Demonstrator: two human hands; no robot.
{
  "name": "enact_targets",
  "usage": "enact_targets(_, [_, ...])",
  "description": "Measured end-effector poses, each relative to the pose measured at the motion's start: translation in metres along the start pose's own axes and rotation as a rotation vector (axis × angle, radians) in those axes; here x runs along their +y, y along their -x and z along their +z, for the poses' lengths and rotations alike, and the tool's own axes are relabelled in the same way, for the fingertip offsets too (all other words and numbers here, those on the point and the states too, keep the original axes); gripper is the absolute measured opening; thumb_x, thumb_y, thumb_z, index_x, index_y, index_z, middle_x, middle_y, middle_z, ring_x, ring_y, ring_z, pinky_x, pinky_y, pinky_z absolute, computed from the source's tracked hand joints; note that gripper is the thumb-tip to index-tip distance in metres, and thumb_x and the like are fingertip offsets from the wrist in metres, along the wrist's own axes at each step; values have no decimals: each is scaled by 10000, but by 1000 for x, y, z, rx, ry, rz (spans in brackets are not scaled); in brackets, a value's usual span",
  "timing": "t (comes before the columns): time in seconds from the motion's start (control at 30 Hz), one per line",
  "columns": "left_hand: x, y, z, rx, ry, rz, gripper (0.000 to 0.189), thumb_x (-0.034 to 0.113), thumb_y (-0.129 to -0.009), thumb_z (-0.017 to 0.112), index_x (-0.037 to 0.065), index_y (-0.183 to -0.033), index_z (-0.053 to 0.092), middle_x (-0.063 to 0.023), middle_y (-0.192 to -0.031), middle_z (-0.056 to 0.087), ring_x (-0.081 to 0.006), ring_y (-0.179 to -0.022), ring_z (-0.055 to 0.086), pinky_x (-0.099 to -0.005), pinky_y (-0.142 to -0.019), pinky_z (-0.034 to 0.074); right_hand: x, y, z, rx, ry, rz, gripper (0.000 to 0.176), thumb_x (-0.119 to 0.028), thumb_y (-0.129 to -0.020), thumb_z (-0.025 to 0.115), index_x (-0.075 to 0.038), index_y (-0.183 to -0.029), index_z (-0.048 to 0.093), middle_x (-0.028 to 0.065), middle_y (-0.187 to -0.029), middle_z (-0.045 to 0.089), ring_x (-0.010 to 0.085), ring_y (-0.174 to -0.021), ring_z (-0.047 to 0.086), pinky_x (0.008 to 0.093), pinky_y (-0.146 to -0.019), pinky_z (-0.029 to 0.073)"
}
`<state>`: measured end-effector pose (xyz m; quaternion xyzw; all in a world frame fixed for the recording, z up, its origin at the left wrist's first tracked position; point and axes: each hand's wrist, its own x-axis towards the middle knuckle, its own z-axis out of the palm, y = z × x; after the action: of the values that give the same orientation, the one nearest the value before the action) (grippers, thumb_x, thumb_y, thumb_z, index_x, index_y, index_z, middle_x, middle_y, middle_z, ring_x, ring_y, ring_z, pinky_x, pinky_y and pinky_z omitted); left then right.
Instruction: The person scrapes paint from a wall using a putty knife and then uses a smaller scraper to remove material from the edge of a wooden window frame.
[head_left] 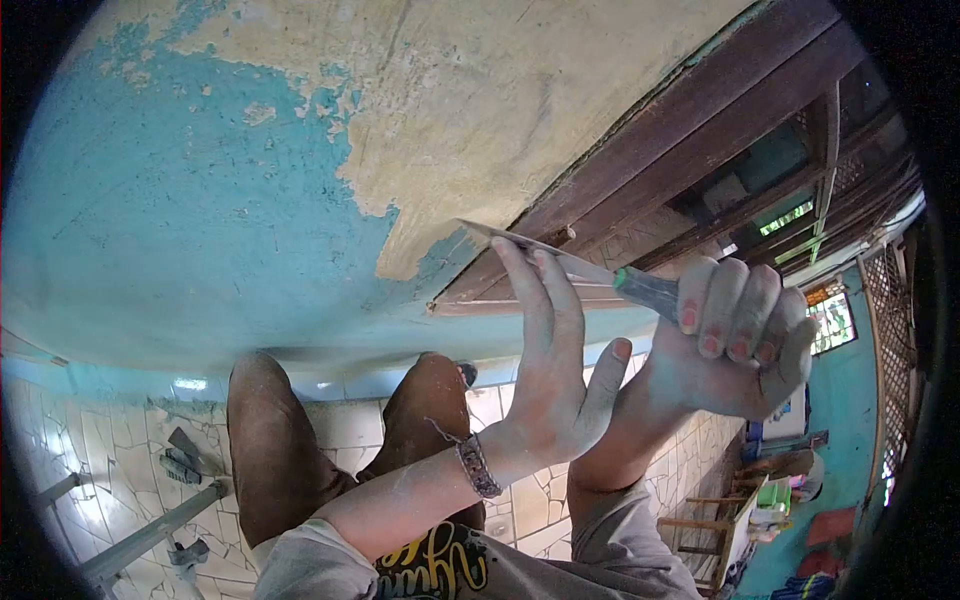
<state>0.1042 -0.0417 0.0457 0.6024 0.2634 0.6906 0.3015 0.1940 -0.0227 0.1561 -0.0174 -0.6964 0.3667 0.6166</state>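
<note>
My right hand point(745, 335) is closed around the dark, green-tipped handle of a paint scraper point(590, 270). The scraper's metal blade reaches up and left, and its tip lies against the wall point(250, 200) near the edge of the peeled patch. My left hand point(548, 380), with a woven bracelet at the wrist, has its fingers stretched out. Two of its fingertips rest on the blade. Blue paint covers the wall's lower left, while a beige bare area point(450, 130) spreads above. Pale dust coats both hands.
Beside the blade runs a brown wooden window frame point(640, 150). On the cracked-tile floor point(340, 425) lie a flat-bladed tool point(185, 458) and a metal bar point(155, 535). A table with items point(740, 530) stands at the lower right. My knees are close to the wall.
</note>
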Motion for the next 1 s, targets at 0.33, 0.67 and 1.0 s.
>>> enact_targets(0.33, [-10,11,-11,-122,-30,-61,858,353,-969,509,-97,-1478,-15,-403,-1464,-227,-511,-1404,-131,-510,-1145,95,2,20,-7,191,-61,-44,296,-221,-945,437,-133,-663,452,10,-604,446,139,-524,451,331,-559,395])
enact_targets(0.67, [-16,11,-12,-154,-60,-55,859,361,-955,538,-93,-1483,36,-408,-1459,-228,-525,-1392,-136,-516,-1143,92,8,32,-11,252,-92,-94,273,-235,-939,433,-144,-682,428,11,-606,449,146,-523,466,342,-539,402])
enact_targets(1.0, [-18,15,-18,-134,-112,-49,876,341,-936,575,-84,-1486,41,-413,-1466,-201,-537,-1390,-140,-540,-1137,92,21,50,-14,280,-35,-41,286,-258,-984,396,-116,-738,435,43,-689,493,193,-654,523,382,-648,442])
